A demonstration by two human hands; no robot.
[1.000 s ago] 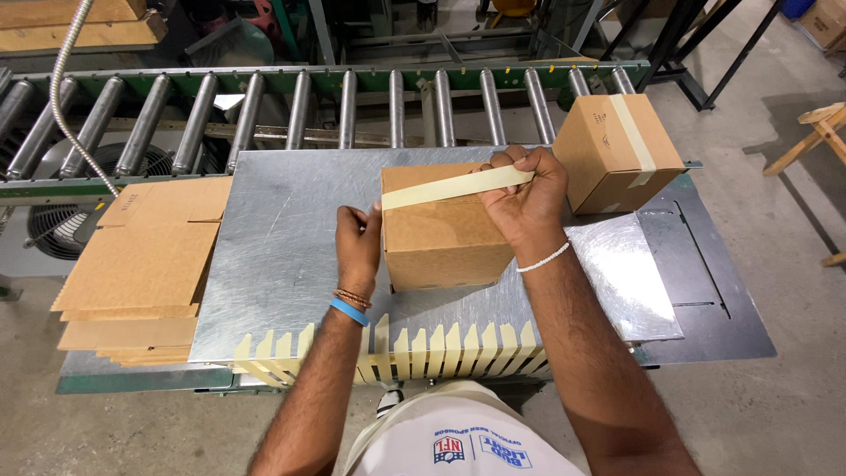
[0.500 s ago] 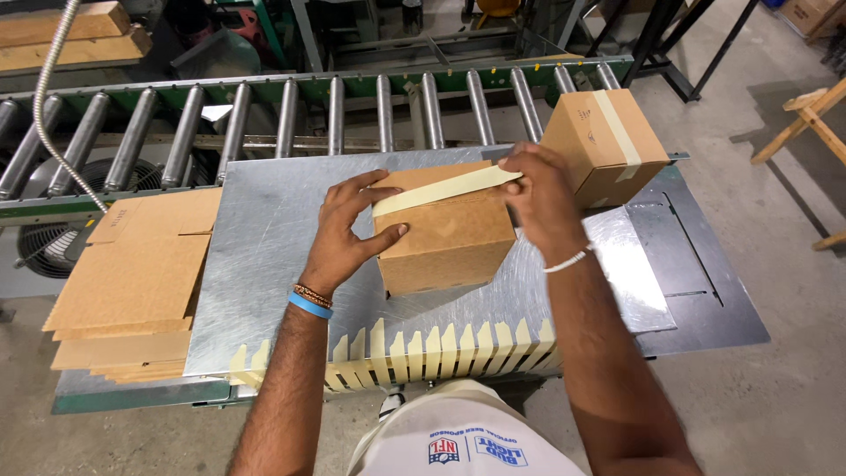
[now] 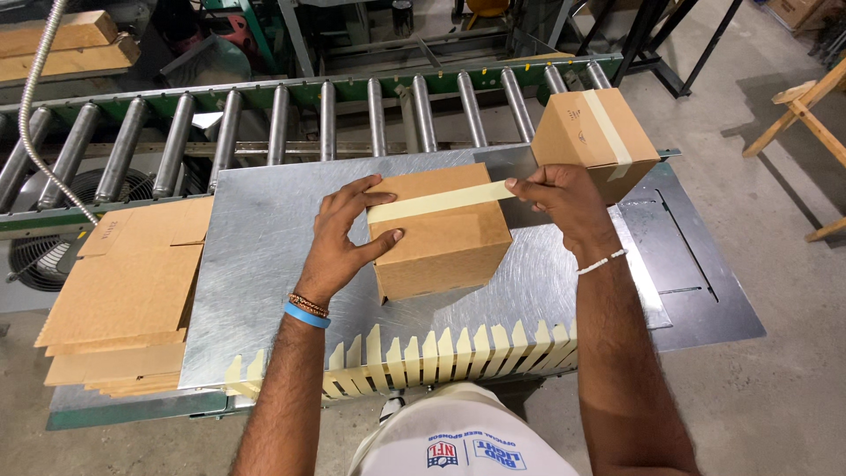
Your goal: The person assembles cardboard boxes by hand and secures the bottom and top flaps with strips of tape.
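A brown cardboard box (image 3: 441,242) stands on the metal worktable (image 3: 264,256). A strip of pale masking tape (image 3: 441,201) lies across its top seam. My left hand (image 3: 344,238) lies on the box's left side, thumb on the top, pressing the tape's left end. My right hand (image 3: 564,203) pinches the tape's right end at the box's right edge, holding it taut. Several cut tape strips (image 3: 441,353) hang in a row along the table's near edge.
A second, taped box (image 3: 592,141) stands at the table's right rear. Flat cardboard blanks (image 3: 123,291) are stacked on the left. A roller conveyor (image 3: 291,119) runs behind the table. A fan (image 3: 48,256) sits at the left, a wooden stand (image 3: 806,115) at the right.
My left hand has moved from the box's left face up onto its top, onto the tape's left end. The right hand has drawn the tape down towards the right edge.
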